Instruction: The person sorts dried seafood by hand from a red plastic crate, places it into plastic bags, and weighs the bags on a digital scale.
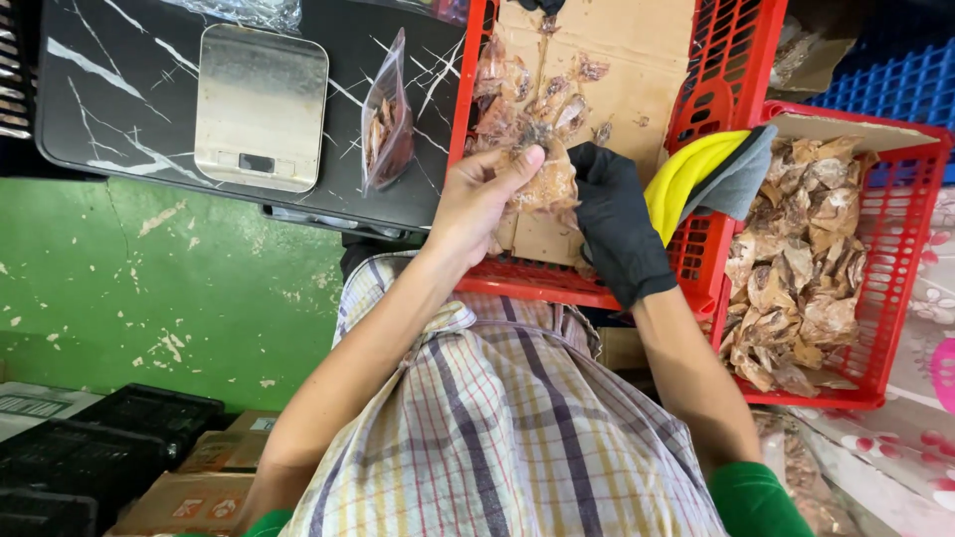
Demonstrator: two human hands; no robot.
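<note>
Bright, even light with soft shadows, faint glare on the steel scale [261, 104], edges bent by wide-angle distortion.

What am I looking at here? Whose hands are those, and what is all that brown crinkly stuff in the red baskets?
The camera sits on a person's head and looks down, so you see their own arms and checked apron. Their bare left hand and black-gloved right hand hold one flat, brown dried piece together. It looks like dried seafood, though I can't be sure. Below is a red basket lined with cardboard, with a few more pieces. Another red basket on the right is piled full. On the dark marble-patterned table sit a small kitchen scale and a clear bag partly filled with pieces.
</note>
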